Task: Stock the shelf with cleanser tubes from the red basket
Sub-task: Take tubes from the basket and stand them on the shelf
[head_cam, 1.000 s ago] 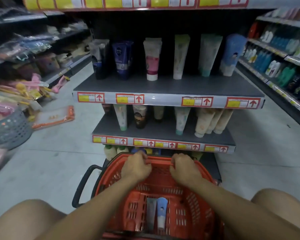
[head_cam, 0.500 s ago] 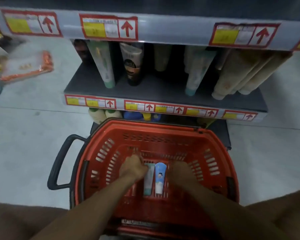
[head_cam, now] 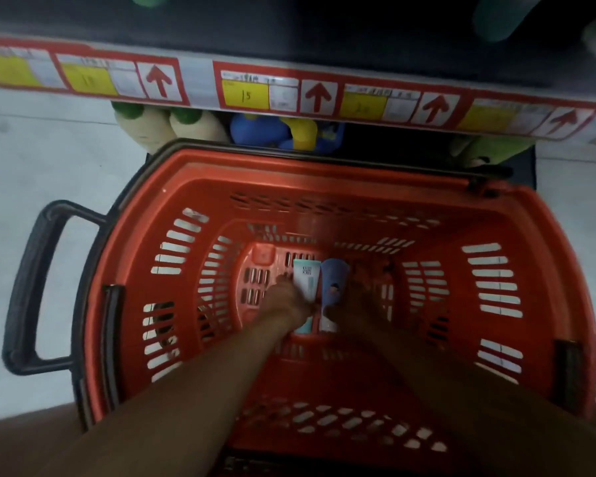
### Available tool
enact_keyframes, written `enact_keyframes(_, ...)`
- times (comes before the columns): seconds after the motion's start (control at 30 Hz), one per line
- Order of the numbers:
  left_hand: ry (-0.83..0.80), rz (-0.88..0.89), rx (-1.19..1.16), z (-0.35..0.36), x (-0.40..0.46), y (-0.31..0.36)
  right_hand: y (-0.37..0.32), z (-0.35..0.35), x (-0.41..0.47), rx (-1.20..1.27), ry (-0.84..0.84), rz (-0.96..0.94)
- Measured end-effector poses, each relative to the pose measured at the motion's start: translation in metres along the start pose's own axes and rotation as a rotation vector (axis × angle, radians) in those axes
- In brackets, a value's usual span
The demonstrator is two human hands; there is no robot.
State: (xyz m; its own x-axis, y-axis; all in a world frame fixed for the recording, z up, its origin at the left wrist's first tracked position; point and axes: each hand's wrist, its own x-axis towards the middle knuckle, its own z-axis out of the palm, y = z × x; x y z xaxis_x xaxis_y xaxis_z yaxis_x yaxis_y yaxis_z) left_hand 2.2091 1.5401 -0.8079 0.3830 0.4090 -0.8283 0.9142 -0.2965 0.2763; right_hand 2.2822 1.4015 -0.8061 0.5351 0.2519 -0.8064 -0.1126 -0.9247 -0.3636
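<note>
- The red basket stands on the pale floor, pushed up against the foot of the shelf, its black handle sticking out to the left.
- Two cleanser tubes lie side by side on the basket's bottom, touching each other: a white tube on the left and a blue tube on the right.
- Both arms reach down into the basket.
- The left hand is at the white tube, fingers curled against its left edge and covering its lower part; it seems to be gripping the tube, though the blur makes the hold hard to read.
- The right hand lies in shadow just beside the blue tube, touching its right edge. I cannot tell whether its fingers are closed round the tube or only resting there.
- The shelf edge carries red-framed price tags with yellow fields and red arrows pointing up.
- Under that edge, behind the basket, stand cream bottles with green caps and blue and yellow items, too blurred to name.
</note>
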Motion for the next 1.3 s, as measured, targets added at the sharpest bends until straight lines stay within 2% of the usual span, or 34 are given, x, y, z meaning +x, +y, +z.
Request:
enact_keyframes(0.1, 0.008, -0.031, 0.014, 0.009, 0.009, -0.003, 0.001, 0.006, 0.005, 0.009, 0.005, 0.090)
enact_keyframes(0.5, 0.001, -0.040, -0.032, 0.002, 0.013, -0.001, 0.001, -0.001, 0.008, 0.030, 0.036, 0.171)
enact_keyframes(0.8, 0.183, 0.095, -0.009, -0.031, -0.042, 0.021, -0.007, -0.052, -0.030, 0.048, 0.046, 0.005)
enact_keyframes(1.0, 0.240, 0.228, -0.041, -0.048, -0.099, 0.048, -0.010, -0.080, -0.080, 0.063, 0.212, -0.102)
enact_keyframes(1.3, 0.415, 0.403, -0.081, -0.076, -0.195, 0.091, -0.014, -0.136, -0.169, 0.152, 0.446, -0.241)
